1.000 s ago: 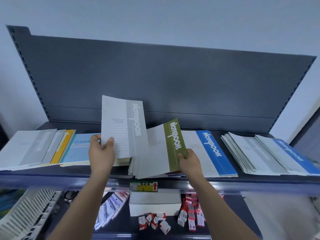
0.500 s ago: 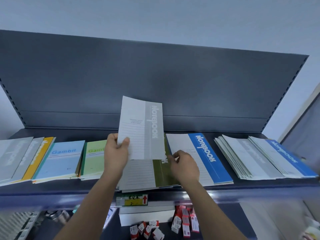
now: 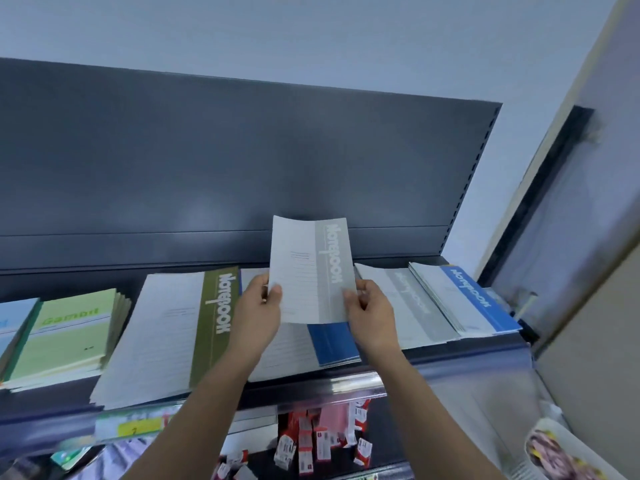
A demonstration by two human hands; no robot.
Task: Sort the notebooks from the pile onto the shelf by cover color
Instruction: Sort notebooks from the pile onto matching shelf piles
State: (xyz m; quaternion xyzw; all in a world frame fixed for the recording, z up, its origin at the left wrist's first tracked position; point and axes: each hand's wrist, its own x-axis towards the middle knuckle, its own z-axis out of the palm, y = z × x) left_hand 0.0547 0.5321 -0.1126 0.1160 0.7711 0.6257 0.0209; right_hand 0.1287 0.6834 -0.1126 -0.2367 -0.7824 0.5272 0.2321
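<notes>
Above the middle of the dark grey metal shelf point(image 3: 55, 403), a thin white paper notebook with a grey title stripe point(image 3: 311, 271) was held upright, clear of the stacks below, its cover facing the camera and its top edge slightly curled against the shelf's dark back panel point(image 3: 242, 168). Both forearms reached up and forward from the bottom of the view. The left hand point(image 3: 258, 313) pinched the notebook's lower left edge, thumb on the cover and fingers curled behind. The right hand point(image 3: 372, 317) gripped the lower right edge at the grey stripe, fingers bent round it. Beneath the hands lay a white notebook with a blue stripe point(image 3: 332, 341). Just left of it sat a pile topped by a white notebook with an olive stripe point(image 3: 166, 334), and further left a stack of pale green notebooks point(image 3: 65, 337). To the right lay a fanned stack of grey-striped notebooks point(image 3: 408, 306), with blue-striped ones point(image 3: 474, 296) beyond. Small red-and-white boxes point(image 3: 311, 441) sat on the level below.
</notes>
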